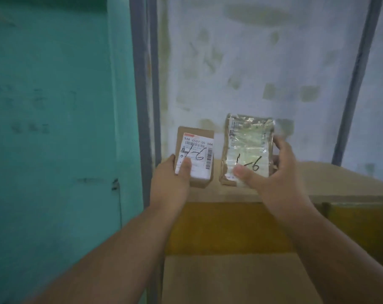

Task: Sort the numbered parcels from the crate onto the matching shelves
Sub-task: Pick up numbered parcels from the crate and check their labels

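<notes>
My left hand [171, 183] grips a small brown cardboard parcel [200, 137] with a white barcode label marked "1-6" by hand. My right hand [273, 170] holds a second brown parcel [247, 141] covered in shiny clear tape, also marked "1-6". Both parcels are upright, side by side and slightly apart, over the front of a wooden shelf board [330, 183]. Each thumb presses on the lower front of its parcel. The crate is out of view.
A grey metal upright [142, 95] of the rack stands just left of the parcels, with a teal wall [50, 106] beyond it. Another upright [357, 84] rises at the right. Behind is a white patched wall [262, 62]. A lower shelf board [230, 279] lies below a yellow beam [225, 227].
</notes>
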The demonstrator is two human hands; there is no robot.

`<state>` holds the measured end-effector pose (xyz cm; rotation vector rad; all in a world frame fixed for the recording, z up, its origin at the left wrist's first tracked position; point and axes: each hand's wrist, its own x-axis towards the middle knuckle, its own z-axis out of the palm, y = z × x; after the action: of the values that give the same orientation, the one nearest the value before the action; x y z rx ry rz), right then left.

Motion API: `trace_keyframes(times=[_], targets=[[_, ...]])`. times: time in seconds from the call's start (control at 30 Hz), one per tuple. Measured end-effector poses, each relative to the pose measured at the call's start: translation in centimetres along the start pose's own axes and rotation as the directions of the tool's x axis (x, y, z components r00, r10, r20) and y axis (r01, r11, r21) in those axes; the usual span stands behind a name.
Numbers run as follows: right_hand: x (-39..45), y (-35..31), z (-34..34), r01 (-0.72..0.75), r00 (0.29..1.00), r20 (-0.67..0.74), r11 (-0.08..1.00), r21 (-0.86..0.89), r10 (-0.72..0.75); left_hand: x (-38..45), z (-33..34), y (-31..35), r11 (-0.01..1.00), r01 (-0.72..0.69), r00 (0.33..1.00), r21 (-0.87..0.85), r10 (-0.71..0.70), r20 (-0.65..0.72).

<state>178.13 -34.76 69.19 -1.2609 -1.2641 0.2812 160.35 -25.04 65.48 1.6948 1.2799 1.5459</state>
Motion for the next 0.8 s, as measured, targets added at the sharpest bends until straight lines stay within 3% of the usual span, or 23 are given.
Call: trace_keyframes(times=[0.17,0.4,0.53,0.67,0.8], targets=[[4.4,3.3,1.9,0.026,0.998,0.062,0.998,0.063,-0.03,2.7,2.0,-0.6,0.995,0.051,0.995,0.085,-0.043,-0.094],[9.2,6.0,3.6,0.017,0.984,0.176,0.998,0.059,-0.027,5.7,4.4,-2.0,0.913,0.296,0.943,0.281,-0.232,-0.241],[11.4,8.0,3.3,0.023,0.976,0.216,0.998,0.065,-0.037,6.0,5.8,-2.4,0.881,0.369,0.907,0.297,-0.272,-0.32],[13.2,9.7,2.6,0.0,0.96,0.278,0.996,0.094,-0.026,5.2,6.6,-1.5,0.865,0.337,0.896,0.372,-0.174,-0.407],[14.2,10.5,2.2,0.008,0.952,0.305,0.997,0.083,-0.033,2.4,7.1,-0.4,0.814,0.185,0.911,0.55,0.068,-0.407]])
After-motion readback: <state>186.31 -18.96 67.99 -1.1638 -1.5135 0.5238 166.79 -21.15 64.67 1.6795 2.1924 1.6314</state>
